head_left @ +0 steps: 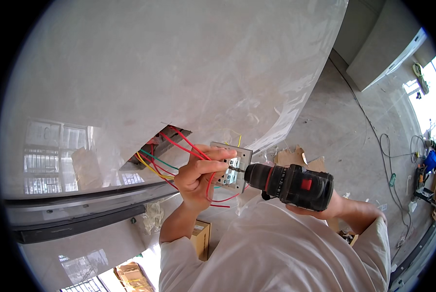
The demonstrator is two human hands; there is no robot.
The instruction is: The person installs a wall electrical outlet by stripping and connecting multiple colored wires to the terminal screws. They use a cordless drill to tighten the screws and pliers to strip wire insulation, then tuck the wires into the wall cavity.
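Drill to plate: a black cordless drill with a red patch (305, 187) lies right of a square grey switch or socket plate with pale terminals (246, 158); its long axis runs nearly level, dipping slightly rightward, with the thin dark bit (236, 169) pointing left at the terminals. Whether the tip touches is unclear.
Left hand: pinching the plate by its left side, fingertips close to the bit (198, 176); nearer the wall opening.
Right hand: wrapped under the drill, grip mostly hidden (326, 210).
Wires: slim red plastic-coated wires (183, 137) run from the opening past the left hand; green (158, 160) and yellow (148, 164) ones hang beside them.
Wall: glossy grey panel (154, 68) with a rough dark opening (178, 132), left of the plate.
Room: grey floor (320, 114), long black cable (360, 107), torn brown cardboard (291, 156).
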